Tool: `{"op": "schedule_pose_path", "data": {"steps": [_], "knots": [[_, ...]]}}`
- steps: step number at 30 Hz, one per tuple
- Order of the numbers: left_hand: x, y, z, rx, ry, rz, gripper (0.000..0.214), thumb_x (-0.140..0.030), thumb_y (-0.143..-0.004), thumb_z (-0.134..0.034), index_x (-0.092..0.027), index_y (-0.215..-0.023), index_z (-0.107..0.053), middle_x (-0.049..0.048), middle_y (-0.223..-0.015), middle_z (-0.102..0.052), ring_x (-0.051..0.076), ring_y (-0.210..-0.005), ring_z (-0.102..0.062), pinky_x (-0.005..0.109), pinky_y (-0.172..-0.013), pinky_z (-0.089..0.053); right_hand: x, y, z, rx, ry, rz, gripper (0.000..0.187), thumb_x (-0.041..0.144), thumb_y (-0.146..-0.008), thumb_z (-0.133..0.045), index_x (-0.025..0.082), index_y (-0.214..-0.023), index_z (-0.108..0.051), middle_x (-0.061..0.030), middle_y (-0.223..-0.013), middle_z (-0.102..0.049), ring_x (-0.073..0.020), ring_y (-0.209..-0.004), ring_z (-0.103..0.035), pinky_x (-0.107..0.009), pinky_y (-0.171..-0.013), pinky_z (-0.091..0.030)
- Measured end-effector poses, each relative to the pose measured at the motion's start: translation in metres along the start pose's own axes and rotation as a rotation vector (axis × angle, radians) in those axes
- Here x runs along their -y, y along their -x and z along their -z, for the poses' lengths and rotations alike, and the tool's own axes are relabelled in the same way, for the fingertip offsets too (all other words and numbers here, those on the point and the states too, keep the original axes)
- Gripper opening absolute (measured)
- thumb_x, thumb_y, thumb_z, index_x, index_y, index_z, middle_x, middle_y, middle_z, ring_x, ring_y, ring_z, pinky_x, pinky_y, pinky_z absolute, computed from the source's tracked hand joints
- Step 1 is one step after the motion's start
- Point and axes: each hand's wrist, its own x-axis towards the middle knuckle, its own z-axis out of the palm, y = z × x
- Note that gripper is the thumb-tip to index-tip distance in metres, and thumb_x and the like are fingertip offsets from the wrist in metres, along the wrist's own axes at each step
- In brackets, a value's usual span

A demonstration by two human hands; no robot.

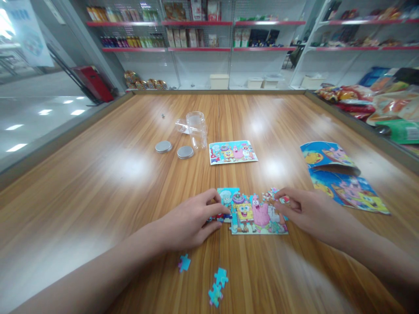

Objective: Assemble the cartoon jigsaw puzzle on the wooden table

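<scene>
A partly built cartoon jigsaw puzzle (253,214) lies on the wooden table (124,174) in front of me. My left hand (193,222) rests at the puzzle's left edge, fingers pinched on a small piece there. My right hand (304,209) is at the puzzle's upper right corner, fingertips pinched on a piece. Loose blue puzzle pieces (218,285) lie near the front edge, with a single piece (184,263) to their left. A printed reference picture (233,152) lies further back.
Two clear plastic jars (195,128) and two round metal lids (174,149) sit behind the puzzle. A colourful torn bag (343,179) lies at the right. Snack packets (376,104) pile on the right edge. Shelves of goods (196,35) line the back wall.
</scene>
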Motion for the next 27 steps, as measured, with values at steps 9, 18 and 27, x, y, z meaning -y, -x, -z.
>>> {"op": "schedule_pose_path", "data": {"steps": [9, 18, 27], "knots": [[-0.004, -0.004, -0.009, -0.051, -0.052, 0.086, 0.027, -0.034, -0.097, -0.055, -0.021, -0.120, -0.063, 0.0084, -0.111, -0.055, 0.019, -0.094, -0.058, 0.038, -0.086, -0.053, 0.000, 0.000, -0.002, 0.050, -0.043, 0.001, 0.023, 0.041, -0.096, -0.054, 0.026, -0.104, -0.069, 0.0028, -0.056, -0.063, -0.0155, -0.053, -0.059, -0.026, -0.051, -0.032], [-0.006, -0.007, -0.020, -0.119, 0.005, 0.103, 0.016, -0.026, -0.095, -0.058, -0.021, -0.109, -0.064, 0.0067, -0.112, -0.057, 0.019, -0.099, -0.059, 0.036, -0.088, -0.051, 0.004, -0.001, 0.000, 0.063, -0.075, 0.003, 0.022, 0.039, -0.096, -0.054, 0.026, -0.103, -0.070, 0.0047, -0.051, -0.059, -0.0127, -0.047, -0.055, -0.025, -0.049, -0.030], [0.000, -0.003, -0.006, -0.248, 0.086, 0.108, 0.007, -0.017, -0.095, -0.057, -0.019, -0.096, -0.063, 0.0014, -0.093, -0.067, 0.014, -0.089, -0.062, 0.030, -0.081, -0.048, -0.001, -0.001, -0.003, 0.053, -0.068, 0.002, 0.023, 0.041, -0.095, -0.055, 0.026, -0.102, -0.071, 0.0039, -0.052, -0.060, -0.0133, -0.049, -0.056, -0.025, -0.050, -0.031]]}}
